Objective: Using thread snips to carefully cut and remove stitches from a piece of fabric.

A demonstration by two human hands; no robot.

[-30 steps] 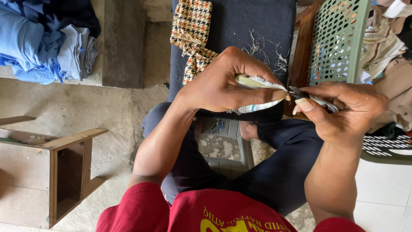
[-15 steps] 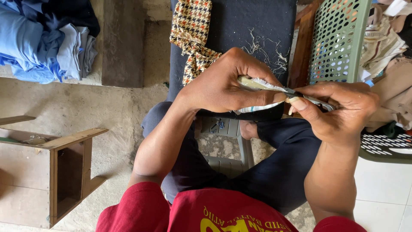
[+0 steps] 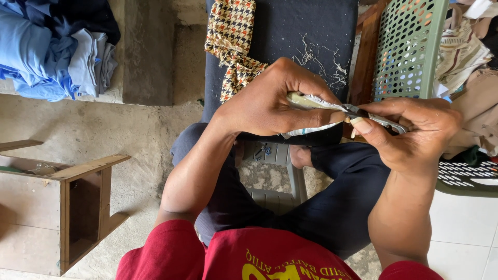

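Concrete floor w/ wooden crate, blue clothes pile.

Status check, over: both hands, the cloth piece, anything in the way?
Left hand pinching frayed cloth strip. Right hand gripping metal snips, tips at the strip's edge. Nothing between the hands; loose threads on the dark cloth beyond.

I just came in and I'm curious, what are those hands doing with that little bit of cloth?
A seated person is working on a small pale piece of cloth with a frayed edge. The left hand pinches it, and the right hand holds a small metal tool with its tip at the cloth's edge. Behind the hands are loose threads on a dark cloth-covered surface, a houndstooth fabric strip and a green plastic basket.
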